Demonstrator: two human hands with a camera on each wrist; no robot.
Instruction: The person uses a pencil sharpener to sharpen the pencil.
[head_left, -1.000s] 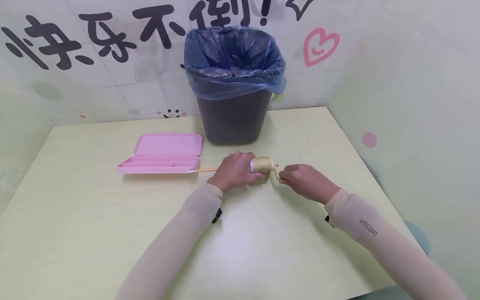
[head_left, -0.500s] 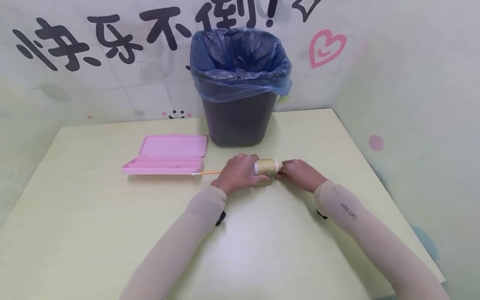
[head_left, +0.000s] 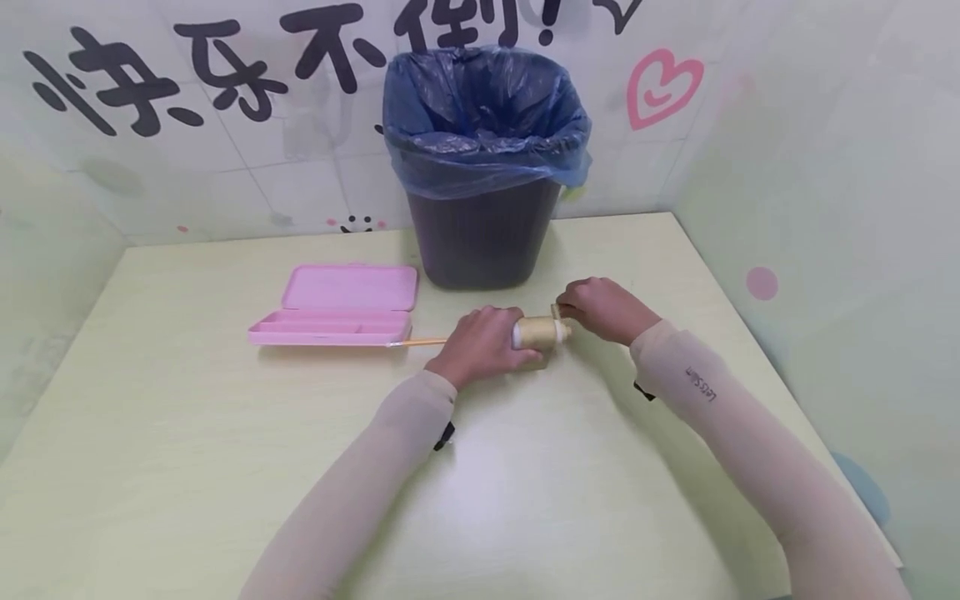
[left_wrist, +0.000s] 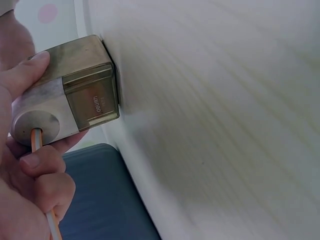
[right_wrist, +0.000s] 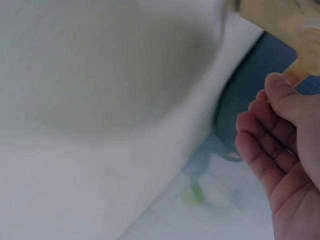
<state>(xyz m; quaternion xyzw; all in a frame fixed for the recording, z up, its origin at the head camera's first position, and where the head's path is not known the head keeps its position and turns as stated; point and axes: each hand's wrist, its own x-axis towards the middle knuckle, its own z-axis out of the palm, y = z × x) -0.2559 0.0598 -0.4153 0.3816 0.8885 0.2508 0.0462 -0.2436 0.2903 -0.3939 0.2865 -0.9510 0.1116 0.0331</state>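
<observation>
Beneath the right hand [head_left: 609,310] lies a light tabletop [head_left: 187,450]. A white wall [head_left: 300,192] with black lettering [head_left: 322,17] stands beyond that hand, a pale side wall [head_left: 847,208] to its right.

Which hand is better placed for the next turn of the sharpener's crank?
Probably the right hand: it already pinches the crank. The left hand looks busy on the other side, gripping the sharpener and the pencil inserted in it.
</observation>
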